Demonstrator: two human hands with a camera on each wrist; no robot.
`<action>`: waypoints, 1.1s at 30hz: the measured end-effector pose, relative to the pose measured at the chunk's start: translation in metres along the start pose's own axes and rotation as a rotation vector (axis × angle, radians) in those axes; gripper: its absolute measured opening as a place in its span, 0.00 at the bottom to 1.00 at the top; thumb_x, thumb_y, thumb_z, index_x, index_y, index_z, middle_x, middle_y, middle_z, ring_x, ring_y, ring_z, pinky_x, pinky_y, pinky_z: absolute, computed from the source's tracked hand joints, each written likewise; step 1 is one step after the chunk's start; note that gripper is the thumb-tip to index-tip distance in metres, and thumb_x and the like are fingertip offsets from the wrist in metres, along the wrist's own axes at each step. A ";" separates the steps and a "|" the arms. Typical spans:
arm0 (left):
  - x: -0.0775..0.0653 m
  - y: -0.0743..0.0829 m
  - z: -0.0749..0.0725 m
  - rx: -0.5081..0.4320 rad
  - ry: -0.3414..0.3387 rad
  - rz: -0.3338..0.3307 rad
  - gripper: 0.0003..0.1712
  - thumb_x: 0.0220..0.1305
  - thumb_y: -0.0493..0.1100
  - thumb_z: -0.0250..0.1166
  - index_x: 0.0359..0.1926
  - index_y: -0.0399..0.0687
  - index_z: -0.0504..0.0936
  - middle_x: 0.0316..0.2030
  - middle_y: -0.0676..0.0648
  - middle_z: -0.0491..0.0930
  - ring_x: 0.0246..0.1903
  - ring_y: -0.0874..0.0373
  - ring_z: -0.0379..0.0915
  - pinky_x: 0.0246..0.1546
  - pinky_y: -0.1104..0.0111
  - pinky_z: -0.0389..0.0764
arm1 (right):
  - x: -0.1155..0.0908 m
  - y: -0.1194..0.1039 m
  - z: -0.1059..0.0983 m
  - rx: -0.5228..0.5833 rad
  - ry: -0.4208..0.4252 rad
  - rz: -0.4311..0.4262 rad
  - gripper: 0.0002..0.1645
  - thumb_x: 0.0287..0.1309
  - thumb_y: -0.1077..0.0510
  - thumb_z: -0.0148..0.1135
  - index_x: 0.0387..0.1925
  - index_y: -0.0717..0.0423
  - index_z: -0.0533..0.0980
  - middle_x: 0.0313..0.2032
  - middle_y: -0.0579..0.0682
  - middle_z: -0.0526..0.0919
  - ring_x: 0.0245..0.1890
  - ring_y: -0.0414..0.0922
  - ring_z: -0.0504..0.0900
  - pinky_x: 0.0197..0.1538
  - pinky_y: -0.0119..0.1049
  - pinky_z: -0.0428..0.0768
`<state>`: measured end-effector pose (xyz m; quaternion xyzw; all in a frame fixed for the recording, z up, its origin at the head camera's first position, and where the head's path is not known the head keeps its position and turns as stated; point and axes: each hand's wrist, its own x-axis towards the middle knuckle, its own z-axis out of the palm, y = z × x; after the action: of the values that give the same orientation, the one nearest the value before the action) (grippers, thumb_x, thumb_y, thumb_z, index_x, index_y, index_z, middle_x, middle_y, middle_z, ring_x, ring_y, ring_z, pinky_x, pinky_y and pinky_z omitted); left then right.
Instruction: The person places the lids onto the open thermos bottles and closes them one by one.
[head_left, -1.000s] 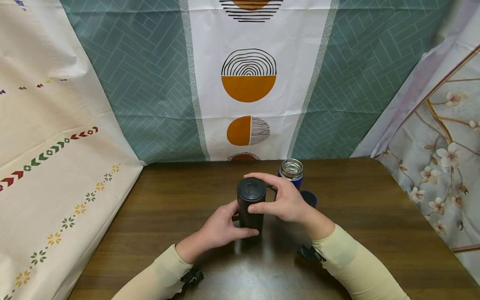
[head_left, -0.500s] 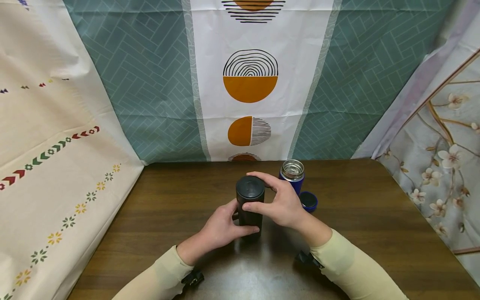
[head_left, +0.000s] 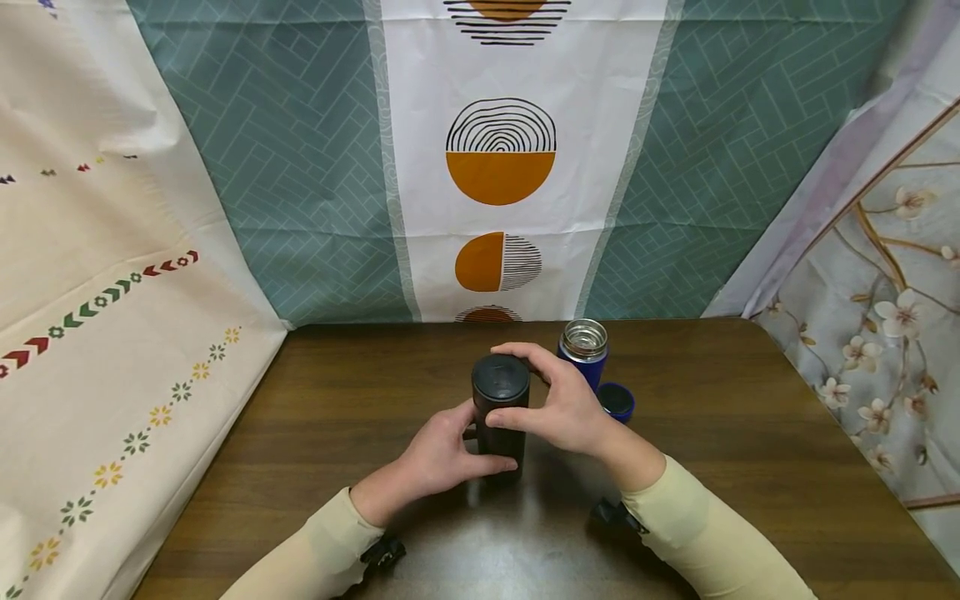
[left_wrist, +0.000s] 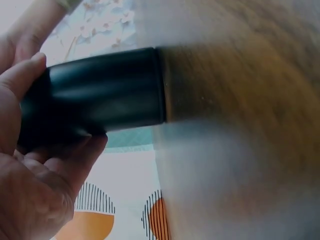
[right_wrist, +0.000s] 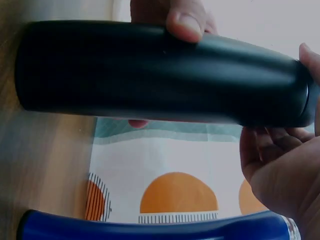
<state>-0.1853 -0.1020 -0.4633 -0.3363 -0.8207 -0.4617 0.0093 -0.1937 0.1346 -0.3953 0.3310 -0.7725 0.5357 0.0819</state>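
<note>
A tall black vacuum flask (head_left: 501,437) with its black lid (head_left: 501,377) on stands upright between both hands in the head view. My left hand (head_left: 441,454) wraps round its lower body, thumb across the front. Higher up, my right hand (head_left: 567,410) grips the flask close to the lid, with the thumb in front and the fingers behind. In the left wrist view the base of the flask (left_wrist: 110,92) meets the wooden tabletop. The right wrist view has the fingers of my right hand (right_wrist: 285,165) curled at the lid end, partly hidden by the flask.
Behind my right hand stands an open blue flask (head_left: 585,354), its steel mouth showing. A blue lid (head_left: 617,402) lies beside it on the wooden table (head_left: 360,383). Patterned cloths (head_left: 315,167) hang behind the table and on both sides.
My right hand and its thumb have shifted slightly left on the black flask. More of the blue lid shows now. My left hand has kept its grip.
</note>
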 end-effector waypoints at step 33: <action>0.000 0.001 -0.005 -0.089 -0.145 -0.023 0.43 0.62 0.47 0.87 0.75 0.59 0.77 0.62 0.54 0.86 0.60 0.60 0.85 0.64 0.56 0.85 | 0.003 0.005 -0.017 0.158 -0.244 -0.095 0.44 0.60 0.64 0.83 0.76 0.54 0.76 0.63 0.48 0.89 0.66 0.52 0.85 0.75 0.53 0.75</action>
<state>-0.1860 -0.1056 -0.4593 -0.3595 -0.8017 -0.4723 -0.0706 -0.2033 0.1490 -0.3907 0.4352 -0.7156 0.5462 -0.0137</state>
